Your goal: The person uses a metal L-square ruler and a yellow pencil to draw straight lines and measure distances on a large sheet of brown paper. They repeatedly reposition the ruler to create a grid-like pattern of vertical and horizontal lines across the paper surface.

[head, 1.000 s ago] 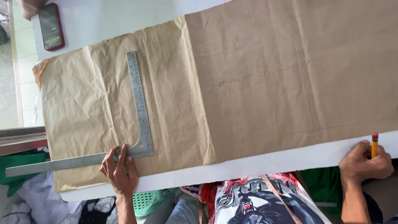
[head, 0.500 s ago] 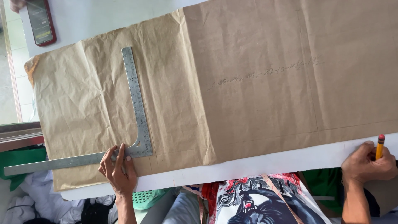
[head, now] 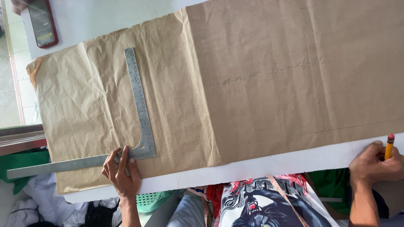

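The left hand (head: 121,172) is pressing its spread fingers flat on the steel L-square (head: 141,122) near its corner, close to the worktop's (head: 261,164) near edge; that grip is open, bearing down on the tool rather than closing round it. The right hand (head: 374,162) is resting at the near edge towards the right end of the worktop, its grip closed round a yellow pencil (head: 389,146) with a red eraser pointing up, well apart from the square.

As for progress, the brown pattern paper (head: 261,75) is already lying spread across most of the worktop, faint pencil lines and some handwritten notes are showing on its right half, and the square is sitting aligned on the left half. No fresh line is visible beside the square, so the marking there seems not yet done, and the pencil is lying far from it.

The square is looking thin, flat and grey, with graduated edges and a curved inner corner; one arm is running towards the far edge, the other is sticking out past the paper's left side. The paper is looking creased, with a vertical fold or overlap near its middle.

A phone in a red case (head: 41,23) is lying at the far left corner.
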